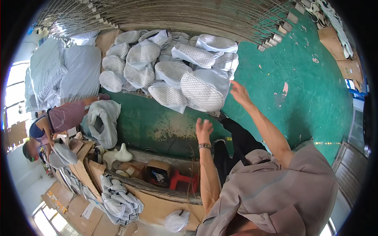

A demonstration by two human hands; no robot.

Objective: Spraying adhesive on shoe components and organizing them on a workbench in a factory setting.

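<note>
Just beyond my hands lies a heap of padded covers [173, 70], rounded pieces with white diamond quilting and smooth grey fabric edges. The nearest quilted cover [202, 92] sits at the heap's front right corner. My right hand [239, 93] is beside that cover's right edge, fingers apart and holding nothing; whether a fingertip touches the fabric I cannot tell. Lower and to the left, my left hand [204, 130] is raised in front of the same cover, apart from it. Its fingers are spread and slightly bent, with nothing in them.
Metal rods [165, 15] overhang the heap. Grey bags [78, 72] stand at left. A co-worker [59, 118] bends beside an open grey sack [103, 122]. Below are a bench with cardboard [165, 204], white saddle-shaped pieces [123, 153] and a red stool [183, 181]. Green floor [291, 78] extends right.
</note>
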